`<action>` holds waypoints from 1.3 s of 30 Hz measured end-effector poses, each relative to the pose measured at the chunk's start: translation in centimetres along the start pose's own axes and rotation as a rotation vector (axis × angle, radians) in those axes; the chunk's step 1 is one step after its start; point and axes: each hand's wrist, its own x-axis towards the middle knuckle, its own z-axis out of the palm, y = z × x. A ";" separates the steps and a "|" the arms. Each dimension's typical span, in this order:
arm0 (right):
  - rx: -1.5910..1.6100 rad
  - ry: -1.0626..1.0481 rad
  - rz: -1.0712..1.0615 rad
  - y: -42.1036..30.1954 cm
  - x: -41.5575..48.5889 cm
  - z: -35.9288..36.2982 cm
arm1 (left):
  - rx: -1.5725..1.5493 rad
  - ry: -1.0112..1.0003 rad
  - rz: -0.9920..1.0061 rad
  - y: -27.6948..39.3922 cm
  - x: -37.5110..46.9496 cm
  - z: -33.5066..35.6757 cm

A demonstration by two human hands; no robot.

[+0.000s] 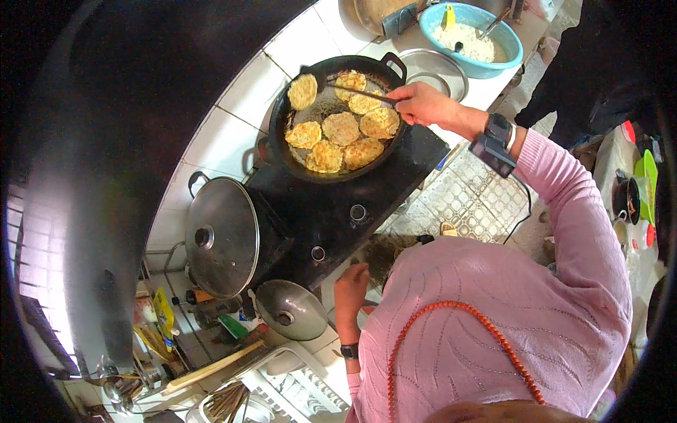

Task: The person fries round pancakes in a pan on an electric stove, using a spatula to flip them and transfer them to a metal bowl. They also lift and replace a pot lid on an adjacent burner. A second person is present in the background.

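Observation:
A large black frying pan (280, 132) stands on a black stovetop (338, 206) with several golden-brown fritters in it. My right hand (423, 106), above the pan's right rim, is shut on the dark handle of a cooking turner (365, 95). One fritter (302, 92) lies at the turner's far end, by the pan's upper left side. Another browned fritter (340, 128) rests near the pan's middle. My left hand (351, 288) hangs beside the stove's front edge with its fingers curled; whether it holds anything does not show.
A large pot with a glass lid (222, 238) stands left on the stove, another lid (292, 312) below it. A blue basin of batter (470, 39) and a round metal tray (455, 79) are beyond the pan. A dish rack (301, 388) is at bottom. Dark clothing of another person (597, 79) shows upper right.

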 end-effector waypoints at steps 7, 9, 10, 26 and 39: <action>-1.044 0.374 -0.426 1.6 -4.7 0.2 | -0.007 0.013 0.057 -0.6 0.3 0.4; -1.036 0.374 -0.434 1.8 -5.8 -0.3 | 0.012 0.015 0.047 -0.6 0.2 0.4; -1.045 0.369 -0.424 1.9 -6.1 -0.6 | 0.008 0.012 0.046 -0.7 0.2 0.4; -1.110 0.385 -0.258 -0.1 -6.6 -1.0 | 0.037 -0.012 0.076 -0.2 0.9 -0.2; -0.989 0.446 -0.164 2.4 -5.2 -2.5 | 0.092 -0.033 0.085 -0.1 1.4 -0.2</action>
